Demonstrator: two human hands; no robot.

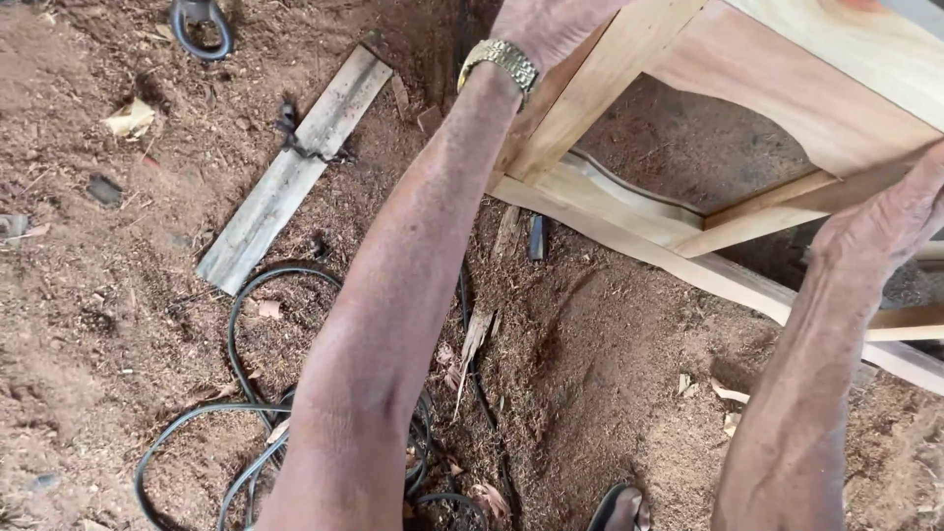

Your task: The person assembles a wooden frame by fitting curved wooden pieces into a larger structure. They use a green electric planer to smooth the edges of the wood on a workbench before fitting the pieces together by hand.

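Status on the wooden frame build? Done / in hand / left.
Done: the pale wooden frame looks joined, with legs, rails and a curved apron in place. In hand: left hand and right hand both grip it above the sawdust floor. Left: wood looks raw, no finish visible; black cable and grey plank lie loose.

Frame: our wooden frame (728, 147) stands at upper right on the sawdust floor (88, 324).
Hands: our left hand (551, 25) rests on its near-left post; our right hand (885, 221) on its right rail.
Plank: a plank (295, 167) lies left of our left arm.
Cable: a cable (236, 334) coils below the plank.
Ring: a metal ring (200, 29) lies beyond the plank, top left.
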